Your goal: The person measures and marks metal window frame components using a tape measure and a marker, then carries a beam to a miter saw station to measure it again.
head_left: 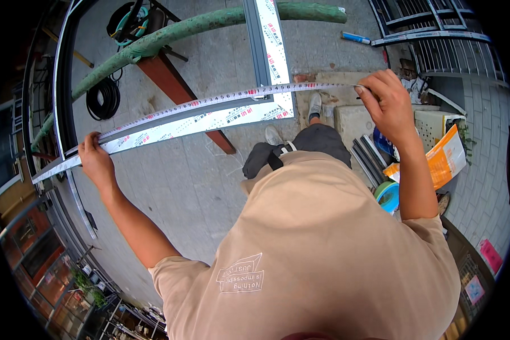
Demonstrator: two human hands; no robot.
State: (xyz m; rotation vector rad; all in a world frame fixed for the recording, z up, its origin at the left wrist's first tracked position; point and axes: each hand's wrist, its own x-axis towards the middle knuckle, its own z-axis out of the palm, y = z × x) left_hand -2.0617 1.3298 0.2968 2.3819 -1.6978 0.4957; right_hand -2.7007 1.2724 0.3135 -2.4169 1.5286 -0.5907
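A measuring tape [209, 102] is pulled out in a long strip between my two hands. It runs along the near bar of a grey metal frame [201, 123] covered in white printed film, and reaches past the frame's right corner. My left hand [96, 161] is closed at the frame's left part, with the tape's left end at its fingertips; what lies inside the palm is hidden. Out beyond the corner, my right hand [389, 105] is closed, thumb and finger pinching the tape's other end in the air.
Under the frame are a green-wrapped pole [192, 31] and a red-brown beam [178, 93]. Black coiled hose [102, 98] lies on the paving. At right are an orange-and-white bag [445, 158], a blue basin [389, 198], metal strips [368, 158] and a blue-and-white tube [355, 38].
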